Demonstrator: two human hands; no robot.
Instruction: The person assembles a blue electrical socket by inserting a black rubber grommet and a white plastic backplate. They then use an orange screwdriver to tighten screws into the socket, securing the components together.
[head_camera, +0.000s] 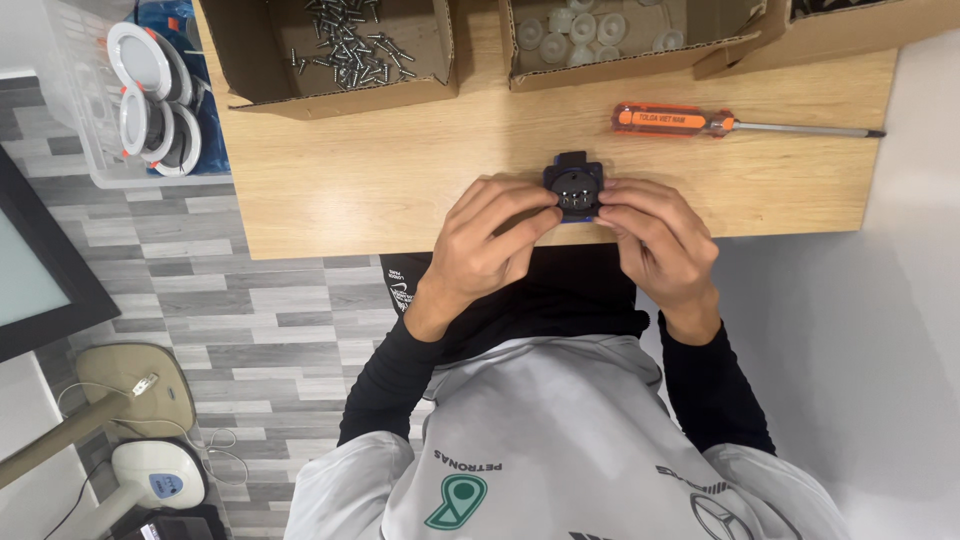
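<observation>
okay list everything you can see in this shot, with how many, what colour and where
small socket-like part: one, black and dark blue, near table edge, held by both hands
screwdriver: one, orange handle, metal shaft, on table right of the part
table: one, light wood
screw box: one, brown cardboard, far left on table, many grey screws
cap box: one, brown cardboard, far middle, several pale round caps
round fittings: about three, white, in clear bin left of table
floor: grey planks
left hand: bare, black sleeve, gripping the part
right hand: bare, black sleeve, gripping the part
</observation>
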